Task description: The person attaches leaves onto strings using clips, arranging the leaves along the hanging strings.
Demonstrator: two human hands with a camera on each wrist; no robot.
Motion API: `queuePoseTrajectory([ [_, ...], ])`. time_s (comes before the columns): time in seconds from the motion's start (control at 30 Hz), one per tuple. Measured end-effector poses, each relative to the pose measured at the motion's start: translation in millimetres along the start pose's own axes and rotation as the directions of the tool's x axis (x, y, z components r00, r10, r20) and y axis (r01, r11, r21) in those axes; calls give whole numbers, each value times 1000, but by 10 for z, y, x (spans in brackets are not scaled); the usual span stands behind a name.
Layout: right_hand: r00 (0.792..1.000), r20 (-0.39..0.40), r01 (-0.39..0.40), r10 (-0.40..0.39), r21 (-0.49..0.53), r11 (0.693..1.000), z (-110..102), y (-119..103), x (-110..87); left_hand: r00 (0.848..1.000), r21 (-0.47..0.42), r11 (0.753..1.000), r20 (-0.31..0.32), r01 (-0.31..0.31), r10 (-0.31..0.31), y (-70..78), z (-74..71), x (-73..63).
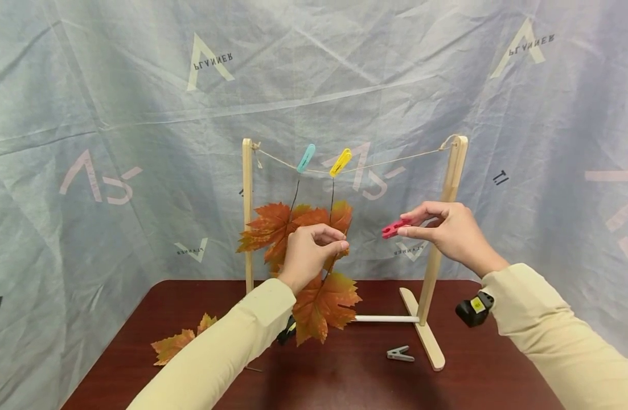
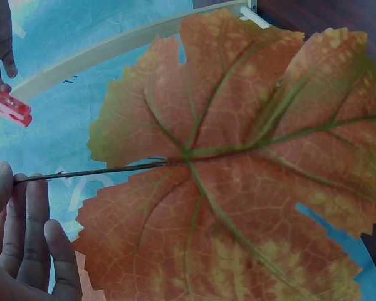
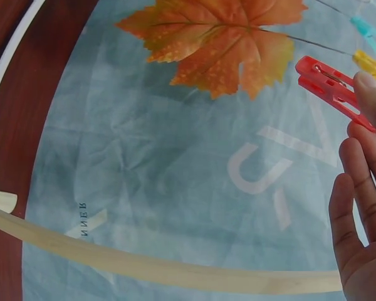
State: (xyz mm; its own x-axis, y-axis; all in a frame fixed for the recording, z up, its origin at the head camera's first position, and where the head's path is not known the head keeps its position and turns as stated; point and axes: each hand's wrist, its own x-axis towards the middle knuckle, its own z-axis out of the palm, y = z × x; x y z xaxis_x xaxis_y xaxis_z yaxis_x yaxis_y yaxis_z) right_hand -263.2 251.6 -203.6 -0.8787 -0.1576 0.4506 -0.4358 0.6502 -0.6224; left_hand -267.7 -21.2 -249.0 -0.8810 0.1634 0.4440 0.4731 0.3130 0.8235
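My left hand pinches the thin dark stem of an orange artificial maple leaf, which hangs below the fingers. In the right hand, thumb and fingers pinch a red clothespin by one end, to the right of the leaf. Behind the left hand, two more maple leaves hang by their stems from a string. A light blue clothespin clips the left one, and a yellow clothespin the right one, which the left hand partly hides.
The string is tied between two wooden posts joined low down by a white rod. A grey clothespin lies on the dark red table near the right foot. Another leaf lies at left, partly behind the left sleeve.
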Motion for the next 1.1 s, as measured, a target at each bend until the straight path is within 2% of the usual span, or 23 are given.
queuePoseTrajectory([
  [0.5, 998, -57, 2, -4, -24, 1000, -111, -115, 172, 997, -3, 1000, -82, -13, 13, 109, 167, 141],
  [0.8, 995, -97, 8, -14, -57, 998, -240, -241, 304, 990, -45, 999, -142, 0, -6, 229, 310, 283],
  [1.1, 985, -169, 18, -22, -24, 1000, -289, -332, 407, 979, -58, 998, -203, 22, -34, 291, 424, 391],
])
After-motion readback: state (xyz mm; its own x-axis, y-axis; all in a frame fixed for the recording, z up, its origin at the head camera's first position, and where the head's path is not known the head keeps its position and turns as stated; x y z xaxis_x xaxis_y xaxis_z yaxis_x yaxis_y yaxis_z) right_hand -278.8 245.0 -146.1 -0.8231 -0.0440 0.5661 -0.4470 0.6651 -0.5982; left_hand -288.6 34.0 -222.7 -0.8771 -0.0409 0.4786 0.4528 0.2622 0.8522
